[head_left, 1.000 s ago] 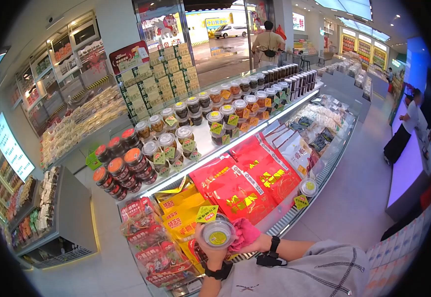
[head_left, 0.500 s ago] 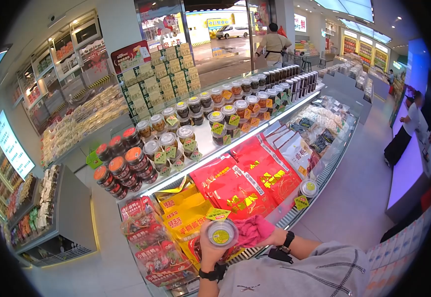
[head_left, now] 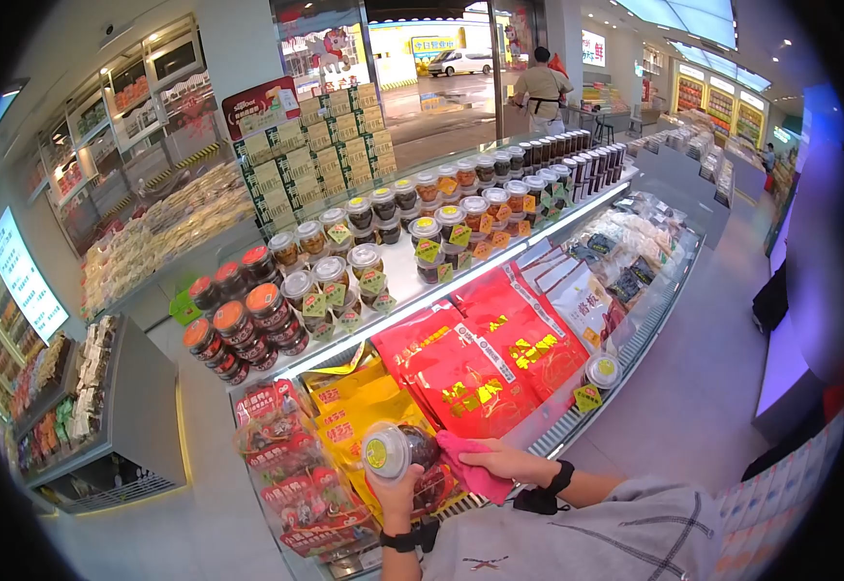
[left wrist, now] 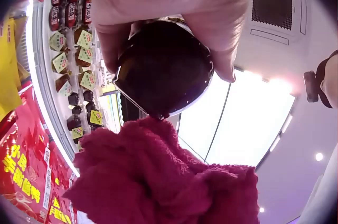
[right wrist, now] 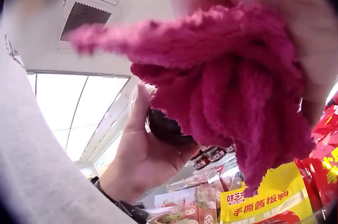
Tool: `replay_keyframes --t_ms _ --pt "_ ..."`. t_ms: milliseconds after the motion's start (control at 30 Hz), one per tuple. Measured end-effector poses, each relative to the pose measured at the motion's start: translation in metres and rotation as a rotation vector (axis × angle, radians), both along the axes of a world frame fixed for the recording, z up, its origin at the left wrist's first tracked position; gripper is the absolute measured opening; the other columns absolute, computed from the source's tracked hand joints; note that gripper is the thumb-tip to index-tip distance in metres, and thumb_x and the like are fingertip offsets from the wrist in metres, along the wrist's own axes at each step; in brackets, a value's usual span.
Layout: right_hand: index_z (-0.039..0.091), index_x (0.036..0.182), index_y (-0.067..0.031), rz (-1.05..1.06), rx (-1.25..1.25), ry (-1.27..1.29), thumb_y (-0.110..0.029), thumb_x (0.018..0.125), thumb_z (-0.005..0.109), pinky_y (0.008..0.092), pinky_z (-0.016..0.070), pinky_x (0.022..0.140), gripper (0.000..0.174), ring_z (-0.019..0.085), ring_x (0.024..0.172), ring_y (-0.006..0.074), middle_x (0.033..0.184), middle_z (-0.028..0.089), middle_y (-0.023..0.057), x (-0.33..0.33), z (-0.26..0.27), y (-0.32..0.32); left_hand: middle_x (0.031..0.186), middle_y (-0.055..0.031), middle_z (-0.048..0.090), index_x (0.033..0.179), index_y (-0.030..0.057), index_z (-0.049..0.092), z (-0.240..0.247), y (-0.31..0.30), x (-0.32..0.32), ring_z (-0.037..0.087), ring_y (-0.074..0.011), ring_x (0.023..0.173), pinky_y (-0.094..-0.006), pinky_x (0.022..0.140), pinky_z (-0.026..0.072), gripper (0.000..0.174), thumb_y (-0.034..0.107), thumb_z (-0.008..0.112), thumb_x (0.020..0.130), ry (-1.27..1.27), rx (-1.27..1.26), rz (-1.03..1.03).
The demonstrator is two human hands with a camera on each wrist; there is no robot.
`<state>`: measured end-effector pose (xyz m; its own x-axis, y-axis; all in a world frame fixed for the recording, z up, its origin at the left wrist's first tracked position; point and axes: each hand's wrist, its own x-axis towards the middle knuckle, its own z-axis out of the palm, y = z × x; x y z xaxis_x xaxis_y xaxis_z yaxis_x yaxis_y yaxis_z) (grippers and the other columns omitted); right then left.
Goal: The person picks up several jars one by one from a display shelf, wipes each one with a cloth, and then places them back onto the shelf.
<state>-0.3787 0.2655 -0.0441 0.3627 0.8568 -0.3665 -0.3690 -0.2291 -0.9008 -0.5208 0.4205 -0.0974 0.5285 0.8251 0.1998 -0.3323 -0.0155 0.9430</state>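
Observation:
My left hand (head_left: 398,499) grips a clear plastic jar (head_left: 386,453) with dark contents and a yellow round sticker on its lid. The jar lies tilted, lid to the left, its dark base toward my right hand. In the left wrist view, fingers and thumb wrap the jar (left wrist: 163,71) from both sides. A bunched pink cloth (head_left: 470,470) is held in my right hand (head_left: 514,463), right at the jar's base end. The right wrist view has the cloth (right wrist: 227,81) hanging in folds from the fingers, partly covering the jar.
Below the hands, a chilled case holds yellow packets (head_left: 354,407), red bags (head_left: 485,358) and clear red-printed packs (head_left: 301,474). Stacked jars (head_left: 330,276) line the white shelf behind. One lidded jar (head_left: 603,370) stands on the case's front ledge. A person (head_left: 543,92) stands near the doorway.
My left hand has tipped the jar from lid-up to lid-left, moving it slightly left and exposing its dark side. The cloth in my right hand has shifted left, staying beside the jar.

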Motion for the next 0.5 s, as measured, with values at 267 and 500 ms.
replay_keyframes --t_ms 267,500 --pt "0.049 0.133 -0.006 -0.039 0.028 0.496 -0.033 0.101 0.046 0.036 0.0473 0.098 0.042 0.06 0.11 0.0203 0.124 0.061 0.0088 -0.013 -0.022 0.038 0.128 -0.0092 0.051 0.134 0.0011 0.04 -0.005 -0.003 -0.016 0.05 -0.02 0.117 -0.0332 0.101 0.0392 0.097 0.029 0.094 0.058 -0.037 0.062 -0.035" --pt "0.055 0.124 -0.0026 0.256 0.016 0.635 -0.03 0.1 0.038 0.0411 0.0481 0.099 0.04 0.062 0.109 0.027 0.121 0.063 0.0122 -0.024 -0.022 0.063 0.131 -0.0072 0.051 0.136 0.0036 0.04 0.038 -0.028 -0.057 0.047 -0.0167 0.123 -0.0336 0.106 0.0363 0.094 0.02 0.092 0.06 -0.023 0.058 -0.005"
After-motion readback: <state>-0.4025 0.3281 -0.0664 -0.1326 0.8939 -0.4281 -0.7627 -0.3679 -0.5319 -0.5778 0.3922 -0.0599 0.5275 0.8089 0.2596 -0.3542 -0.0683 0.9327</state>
